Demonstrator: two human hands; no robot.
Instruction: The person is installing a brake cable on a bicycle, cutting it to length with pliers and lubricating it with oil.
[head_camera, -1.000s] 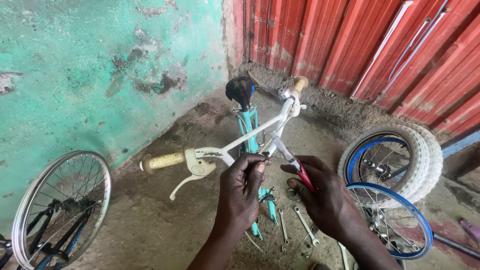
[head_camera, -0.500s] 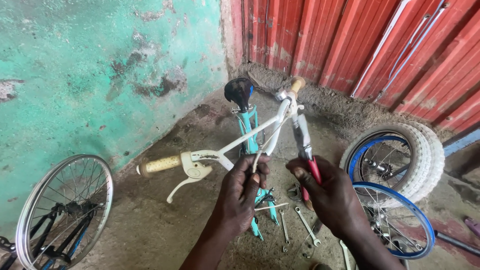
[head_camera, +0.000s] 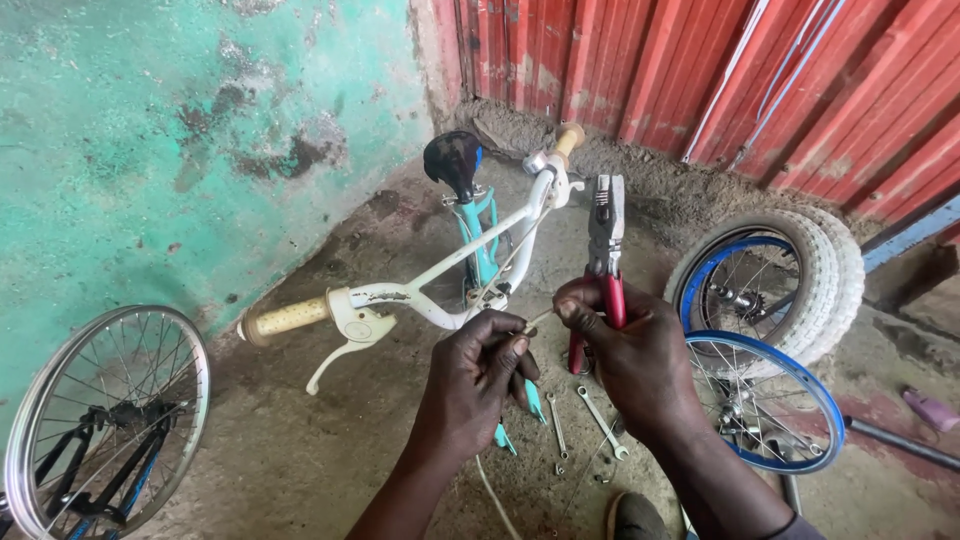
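Observation:
A small teal bicycle frame with a white handlebar (head_camera: 470, 265), tan grips and a black saddle (head_camera: 452, 160) stands before me. My left hand (head_camera: 478, 375) pinches a thin cable end just below the handlebar's middle. My right hand (head_camera: 625, 355) holds red-handled pliers (head_camera: 606, 250) upright, jaws pointing up, while its thumb and forefinger also touch the cable end. A white brake lever (head_camera: 345, 345) hangs near the left grip.
Several spanners (head_camera: 600, 425) lie on the dirt floor under my hands. Two wheels with blue rims (head_camera: 770, 400) and a white tyre (head_camera: 820, 265) lean at right. Another spoked wheel (head_camera: 105, 420) stands at lower left. A green wall and red corrugated sheeting close the back.
My right hand has raised the pliers from low beside the frame to upright by the handlebar. Both hands have come together on the cable end.

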